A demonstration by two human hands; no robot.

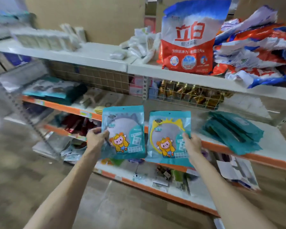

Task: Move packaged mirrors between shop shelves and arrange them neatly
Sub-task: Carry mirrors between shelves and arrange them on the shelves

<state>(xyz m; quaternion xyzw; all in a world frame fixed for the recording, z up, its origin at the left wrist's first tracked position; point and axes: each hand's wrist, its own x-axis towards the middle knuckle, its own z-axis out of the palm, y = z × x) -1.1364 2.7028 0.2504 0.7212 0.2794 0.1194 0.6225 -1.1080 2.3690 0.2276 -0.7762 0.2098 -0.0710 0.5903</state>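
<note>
Left hand (pixel 96 139): fingers and thumb curl round the left edge of the grey mirror packet (pixel 123 132), holding it upright in the air.
Right hand (pixel 192 143): fingers and thumb pinch the right edge of the yellow mirror packet (pixel 169 138), also upright, just right of the grey one.
Packets: flat, glossy teal plastic pouches with a clear window. Each shows a round mirror, one with a grey frame and one with a yellow frame, and a cartoon figure in yellow printed low on the front.
Place: both packets hang in front of the orange-edged shelf (pixel 254 158), near its front rim and not resting on it.
Teal stack (pixel 233 133): more flat teal pouches lie fanned and uneven on that shelf, to the right of the hands.
Wire panel (pixel 188 95): thin white grid farther back, with shiny gold packs behind it.
Top shelf (pixel 139 68): white painted board.
Detergent bag (pixel 191 42): plump red, white and blue plastic sack, standing.
Bag heap (pixel 254 47): crumpled sacks of the same colours, piled to its right.
White packs (pixel 45 38): blurred, lined up at far left.
</note>
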